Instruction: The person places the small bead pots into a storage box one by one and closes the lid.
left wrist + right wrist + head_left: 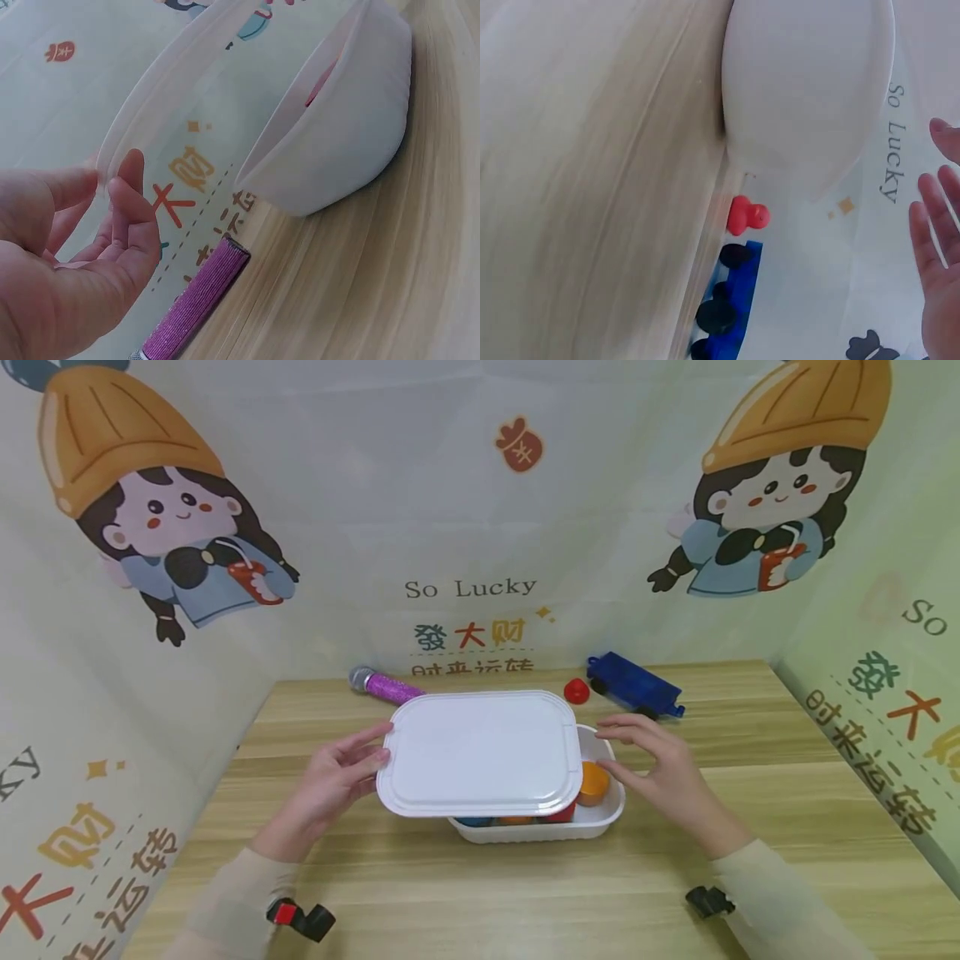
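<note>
A white lid point(480, 752) is held up over a white plastic box point(525, 835), covering most of its opening. My left hand point(330, 785) pinches the lid by its left edge, thumb against fingers, as the left wrist view also shows. The lid is apart from the box rim there. Beside the box's right end is my right hand point(667, 777), its fingers loosely spread and holding nothing. Inside the box I see an orange round piece point(593, 783), part of a red piece point(561, 814) and a bit of blue; the lid hides the rest.
Behind the lid lies a purple glittery microphone point(386, 687). A small red toy piece point(576, 692) and a blue wheeled toy wagon point(633, 683) are at the back right of the wooden table point(450, 902). A printed cloth hangs around the table's back and sides.
</note>
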`<state>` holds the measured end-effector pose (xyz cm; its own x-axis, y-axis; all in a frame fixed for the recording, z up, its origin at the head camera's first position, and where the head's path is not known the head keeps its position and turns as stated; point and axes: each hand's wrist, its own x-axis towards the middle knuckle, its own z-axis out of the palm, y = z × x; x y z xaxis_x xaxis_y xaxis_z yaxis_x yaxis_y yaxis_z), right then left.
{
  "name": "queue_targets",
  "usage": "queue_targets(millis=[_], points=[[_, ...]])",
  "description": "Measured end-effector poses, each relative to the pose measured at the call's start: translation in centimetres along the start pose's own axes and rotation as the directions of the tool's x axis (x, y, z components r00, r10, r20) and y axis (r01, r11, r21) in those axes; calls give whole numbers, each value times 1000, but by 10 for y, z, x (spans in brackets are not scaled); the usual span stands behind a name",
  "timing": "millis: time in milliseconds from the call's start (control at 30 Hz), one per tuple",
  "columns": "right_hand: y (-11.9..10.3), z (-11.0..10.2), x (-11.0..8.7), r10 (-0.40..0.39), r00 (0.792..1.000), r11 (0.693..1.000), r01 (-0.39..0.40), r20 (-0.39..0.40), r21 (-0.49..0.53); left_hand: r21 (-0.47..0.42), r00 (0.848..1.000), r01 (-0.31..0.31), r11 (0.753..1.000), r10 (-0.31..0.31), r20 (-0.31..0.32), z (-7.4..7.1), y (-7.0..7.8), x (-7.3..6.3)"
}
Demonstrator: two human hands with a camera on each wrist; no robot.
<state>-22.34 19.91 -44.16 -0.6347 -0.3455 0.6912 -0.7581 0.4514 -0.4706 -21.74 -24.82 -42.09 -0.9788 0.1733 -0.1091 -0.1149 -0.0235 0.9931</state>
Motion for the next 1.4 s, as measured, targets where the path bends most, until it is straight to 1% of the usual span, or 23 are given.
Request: queue_targets(millis=[67,167,333,400,467,500,567,667,733,833,900,967,1033,1167,1267,1333,1400], points=[[-2,2,3,-54,998,998,54,-21,12,-6,1000,7,1000,-7,8,4,0,0],[-6,4,4,-96,995,995,97,-31,16,-11,1000,11,1000,-11,17,8,1,-2],[-9,5,3,-124,990,992,126,-74,23,-2,1000,15,1000,-15,24,15,5,-6],[-8,5,3,-148,983,988,151,-105,27,41,1000,-1,999,0,22,17,5,-7],[-6,4,2,-171,977,984,177,-129,30,111,999,-35,993,33,23,18,4,-7],[-5,3,1,-184,973,981,190,-142,30,149,998,-59,987,56,22,19,4,-6],[-3,2,-1,-201,966,978,209,-163,31,232,993,-116,966,112,29,19,3,-6],[-3,-2,-3,-188,965,980,196,-185,27,313,979,-204,928,197,54,21,2,-5],[-4,-4,-5,-168,965,983,179,-202,36,350,969,-246,904,239,65,23,2,-6],[-6,-9,-6,-137,966,987,152,-221,54,401,960,-274,874,273,62,27,3,-8],[-8,-12,-7,-120,965,987,141,-235,76,422,957,-281,862,284,56,31,4,-9],[-9,-14,-8,-106,964,987,132,-244,92,437,955,-285,853,294,48,34,5,-9],[-10,-15,-9,-92,963,988,120,-253,100,436,952,-288,852,302,39,36,5,-9],[-11,-15,-10,-64,962,994,86,-264,73,465,947,-278,841,320,-11,41,5,-8],[-12,-14,-11,-34,964,997,53,-265,63,468,940,-283,837,340,-40,43,4,-6],[-13,-15,-12,-1,964,997,22,-268,74,448,936,-295,844,350,-44,45,4,-4],[-14,-15,-12,34,959,996,-11,-281,84,438,935,-296,849,350,-47,48,5,-4]])
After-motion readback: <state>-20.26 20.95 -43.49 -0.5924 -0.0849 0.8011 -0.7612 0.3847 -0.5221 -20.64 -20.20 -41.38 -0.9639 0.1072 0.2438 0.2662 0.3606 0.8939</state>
